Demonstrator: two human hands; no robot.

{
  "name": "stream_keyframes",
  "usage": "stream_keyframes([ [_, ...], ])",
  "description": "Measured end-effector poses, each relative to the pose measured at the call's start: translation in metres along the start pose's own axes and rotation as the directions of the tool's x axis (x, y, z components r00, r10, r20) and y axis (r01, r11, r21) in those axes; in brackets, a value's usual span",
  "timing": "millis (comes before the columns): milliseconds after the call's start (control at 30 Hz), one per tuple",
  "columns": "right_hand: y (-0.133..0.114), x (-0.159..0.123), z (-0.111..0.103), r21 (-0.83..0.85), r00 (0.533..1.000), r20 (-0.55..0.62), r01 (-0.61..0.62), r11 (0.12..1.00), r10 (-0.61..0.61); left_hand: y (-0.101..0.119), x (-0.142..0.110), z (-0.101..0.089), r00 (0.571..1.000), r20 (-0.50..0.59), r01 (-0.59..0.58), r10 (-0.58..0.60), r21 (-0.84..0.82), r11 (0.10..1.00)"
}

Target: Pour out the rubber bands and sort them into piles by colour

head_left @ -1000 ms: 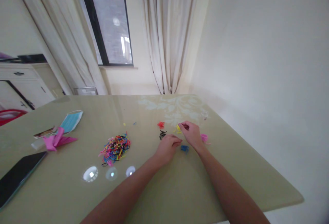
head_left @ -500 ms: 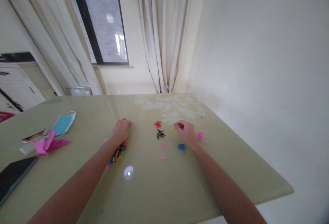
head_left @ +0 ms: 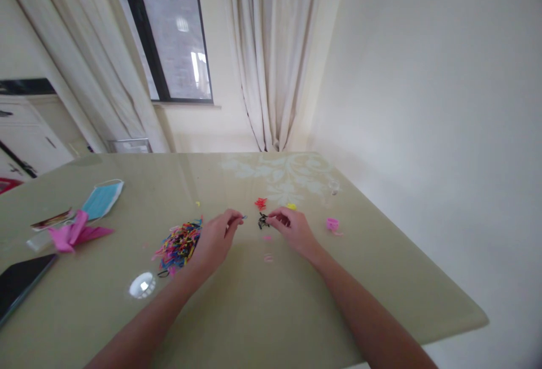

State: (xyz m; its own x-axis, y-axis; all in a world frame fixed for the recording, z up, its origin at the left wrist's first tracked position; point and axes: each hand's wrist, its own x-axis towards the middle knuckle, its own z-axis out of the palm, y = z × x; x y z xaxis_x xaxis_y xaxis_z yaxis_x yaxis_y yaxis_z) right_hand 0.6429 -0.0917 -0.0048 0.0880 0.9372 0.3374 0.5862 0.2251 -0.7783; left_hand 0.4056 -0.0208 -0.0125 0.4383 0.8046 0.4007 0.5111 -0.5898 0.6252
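Left grip (head_left: 217, 237): pinches blue band (head_left: 244, 218) | right grip (head_left: 294, 232): nearly closed at black bands (head_left: 262, 222), contents unclear | inside right edge of table (head_left: 262, 312) | likely light, stretchy; pinch one side

A blue mask (head_left: 101, 201) lies just beside a pink folded item (head_left: 75, 234); beyond, curtains (head_left: 271, 58) flank a window (head_left: 169, 30).

The left forearm (head_left: 161, 312) is bare as far as it shows; the right forearm (head_left: 359, 301) is bare too, past the near edge of the bench (head_left: 271, 318). Both are slim and smooth in outline, tapering toward bare wrists (head_left: 315, 256). Left hand (head_left: 217, 239) and right hand (head_left: 294, 231) are likewise uncovered, with slender fingers (head_left: 277, 222).
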Motion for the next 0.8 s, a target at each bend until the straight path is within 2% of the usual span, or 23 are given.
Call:
stream_keyframes([
  [100, -0.014, -0.009, 0.014, 0.048, 0.995, 0.078, 0.056, 0.997, -0.06, 0.009, -0.021, 0.008, 0.996, 0.001, -0.093, 0.093, -0.02, 0.995],
  [200, -0.02, -0.017, 0.025, 0.025, 0.992, 0.071, 0.101, 0.995, -0.103, 0.01, -0.028, 0.012, 0.989, 0.029, -0.143, 0.143, -0.008, 0.99],
  [300, -0.02, -0.022, 0.03, 0.017, 0.991, 0.05, 0.123, 0.992, -0.123, 0.009, -0.029, 0.012, 0.989, 0.055, -0.136, 0.137, -0.019, 0.99],
  [400, -0.021, -0.022, 0.028, 0.048, 0.995, 0.035, 0.093, 0.995, -0.094, 0.014, -0.03, 0.011, 0.992, 0.068, -0.1, 0.105, -0.077, 0.992],
  [500, -0.023, -0.02, 0.024, 0.148, 1.0, 0.025, 0.0, 0.989, -0.003, 0.022, -0.031, 0.009, 0.997, 0.064, -0.025, 0.038, -0.194, 0.981],
  [667, -0.026, -0.022, 0.022, 0.28, 0.996, 0.063, -0.084, 0.956, 0.069, 0.034, -0.031, 0.006, 0.991, 0.086, 0.128, -0.1, -0.442, 0.888],
  [800, -0.031, -0.025, 0.02, 0.362, 0.993, 0.09, -0.108, 0.926, 0.081, 0.035, -0.031, 0.006, 0.981, 0.116, 0.192, -0.154, -0.532, 0.824],
])
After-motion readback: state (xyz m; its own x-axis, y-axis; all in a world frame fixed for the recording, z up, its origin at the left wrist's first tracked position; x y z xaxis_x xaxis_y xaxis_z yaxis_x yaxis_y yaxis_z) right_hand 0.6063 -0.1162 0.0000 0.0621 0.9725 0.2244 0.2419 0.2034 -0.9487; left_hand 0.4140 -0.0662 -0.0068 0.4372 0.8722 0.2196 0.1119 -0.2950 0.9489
